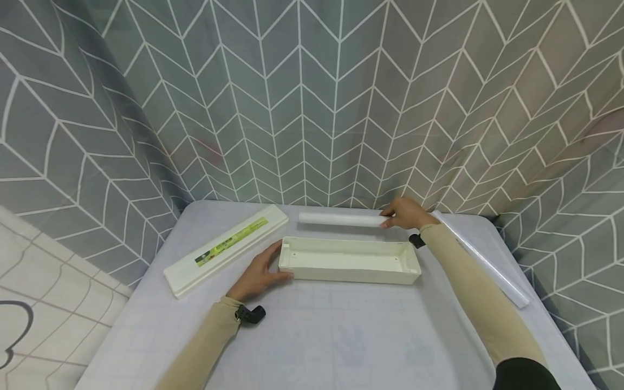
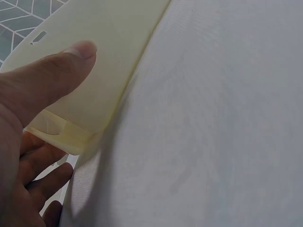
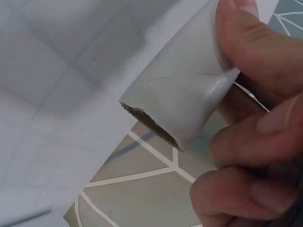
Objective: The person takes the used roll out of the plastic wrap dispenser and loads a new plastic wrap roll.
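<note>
A long cream plastic box point(image 1: 351, 275), open at the top, lies in the middle of the table. My left hand point(image 1: 259, 277) grips its left end; in the left wrist view the thumb point(image 2: 71, 66) presses one wall and the other fingers lie on the far side. Behind the box, my right hand point(image 1: 407, 214) pinches the right end of a white film roll point(image 1: 341, 219). Close up in the right wrist view, the roll point(image 3: 175, 90) shows a brown, somewhat flattened opening at its end.
A long white lid point(image 1: 229, 246) with a green label lies slanted left of the box. To the right, partly behind the right forearm, lies a long clear plastic sleeve point(image 1: 497, 273). A patterned curtain point(image 1: 317, 108) hangs along the far table edge.
</note>
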### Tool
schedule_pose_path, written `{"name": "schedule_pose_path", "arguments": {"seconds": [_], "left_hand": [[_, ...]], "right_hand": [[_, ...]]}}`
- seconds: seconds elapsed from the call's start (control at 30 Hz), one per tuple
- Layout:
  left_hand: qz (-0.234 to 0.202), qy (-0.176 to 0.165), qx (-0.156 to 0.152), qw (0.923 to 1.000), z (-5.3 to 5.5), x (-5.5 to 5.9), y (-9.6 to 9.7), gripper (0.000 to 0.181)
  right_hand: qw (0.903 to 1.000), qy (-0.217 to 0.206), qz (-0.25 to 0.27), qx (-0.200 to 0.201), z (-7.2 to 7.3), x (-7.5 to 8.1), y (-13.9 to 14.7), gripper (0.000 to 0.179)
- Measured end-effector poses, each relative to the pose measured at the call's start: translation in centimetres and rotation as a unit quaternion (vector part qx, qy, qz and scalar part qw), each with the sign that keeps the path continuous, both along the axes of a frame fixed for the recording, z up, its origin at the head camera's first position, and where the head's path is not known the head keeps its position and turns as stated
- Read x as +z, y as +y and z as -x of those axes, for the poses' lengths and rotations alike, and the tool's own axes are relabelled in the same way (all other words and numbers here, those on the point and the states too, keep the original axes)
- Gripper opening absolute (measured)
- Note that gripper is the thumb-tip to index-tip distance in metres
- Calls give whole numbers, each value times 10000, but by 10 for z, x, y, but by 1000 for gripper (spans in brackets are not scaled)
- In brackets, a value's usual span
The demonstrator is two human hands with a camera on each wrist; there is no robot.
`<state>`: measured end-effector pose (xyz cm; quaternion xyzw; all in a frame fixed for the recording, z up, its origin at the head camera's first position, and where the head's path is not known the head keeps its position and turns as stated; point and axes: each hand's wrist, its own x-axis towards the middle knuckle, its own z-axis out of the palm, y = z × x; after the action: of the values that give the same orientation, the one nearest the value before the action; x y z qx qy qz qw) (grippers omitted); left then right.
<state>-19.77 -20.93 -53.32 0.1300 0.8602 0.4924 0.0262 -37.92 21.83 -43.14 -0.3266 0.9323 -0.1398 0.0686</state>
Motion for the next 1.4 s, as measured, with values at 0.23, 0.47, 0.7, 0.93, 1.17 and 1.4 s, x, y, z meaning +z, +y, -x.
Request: {"name": "schedule_pose_path", "arguments": {"seconds": [0.23, 0.47, 0.7, 0.93, 1.17, 1.4], "left_hand": [[14, -42, -6, 10000, 0, 0, -1, 106], [31, 19, -34, 10000, 1, -2, -2, 106], [90, -23, -50, 9999, 2, -1, -1, 107], [52, -63, -8, 10000, 3, -3, -2, 107], [4, -50, -80, 10000, 0, -4, -1, 105], [84, 86, -10, 9999, 0, -1, -2, 105]], "right_hand": [[9998, -31, 51, 163, 8, -6, 1, 38], [9998, -85, -53, 181, 16, -7, -5, 38], [9996, -234, -125, 90, 18, -5, -12, 36], [9996, -218, -187, 5, 23, -11, -14, 39], [9977, -597, -172, -256, 26, -22, -12, 40], [9970, -636, -110, -435, 30, -26, -14, 40]]}}
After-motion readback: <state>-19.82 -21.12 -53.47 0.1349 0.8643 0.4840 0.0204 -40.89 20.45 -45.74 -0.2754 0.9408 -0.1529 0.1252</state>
